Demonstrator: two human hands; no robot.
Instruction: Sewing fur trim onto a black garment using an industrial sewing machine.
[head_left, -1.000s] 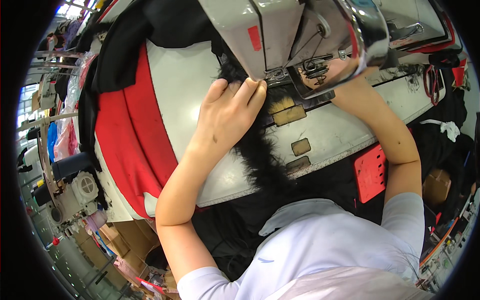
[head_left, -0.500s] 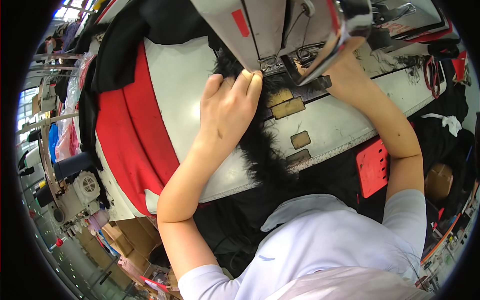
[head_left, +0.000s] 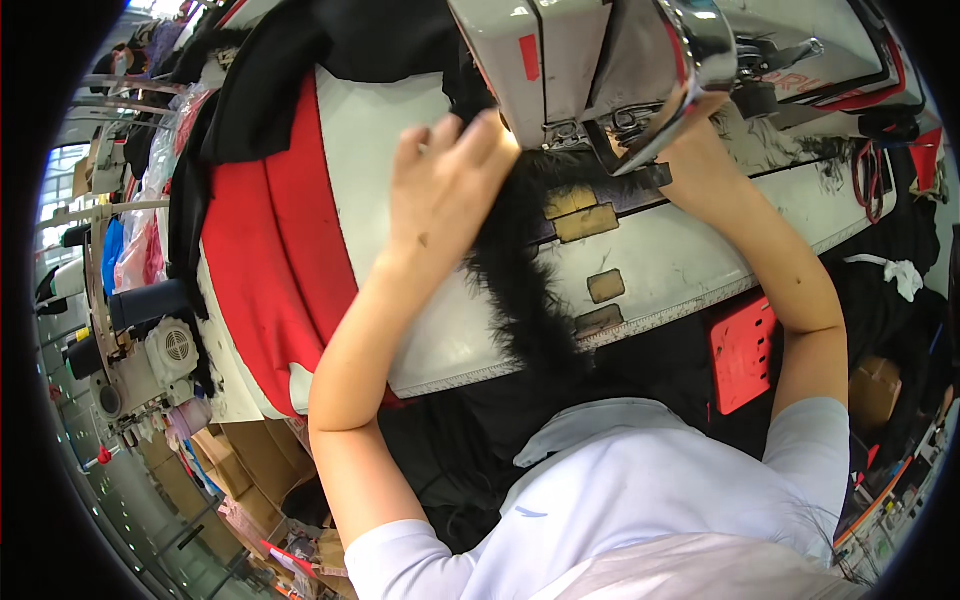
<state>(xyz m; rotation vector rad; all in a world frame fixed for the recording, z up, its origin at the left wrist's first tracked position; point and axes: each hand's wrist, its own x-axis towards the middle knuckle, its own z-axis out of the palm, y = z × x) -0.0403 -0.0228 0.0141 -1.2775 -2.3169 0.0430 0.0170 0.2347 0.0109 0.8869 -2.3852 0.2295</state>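
Note:
A strip of black fur trim (head_left: 525, 300) runs from under the head of a sewing machine (head_left: 570, 70) down over the front edge of the pale worktable (head_left: 440, 345). My left hand (head_left: 445, 185) is at the strip's left side, beside the machine head. Its fingers are bent and smeared by motion, and their tips are partly hidden, so I cannot tell whether they grip the fur. Behind the machine's shiny curved metal part, my right hand (head_left: 695, 155) reaches in close to the sewing area. That part hides its fingers.
Red cloth (head_left: 265, 240) and black cloth (head_left: 265, 100) drape over the table's left side. Red-handled scissors (head_left: 872, 180) lie at the far right. A red perforated plate (head_left: 742, 355) stands below the front edge. At the left is a grey machine unit with a round vent (head_left: 172, 345).
My left hand has shifted left, away from the machine head, and its fingers now blur. My right hand stays behind the metal part. The whole view has shifted slightly.

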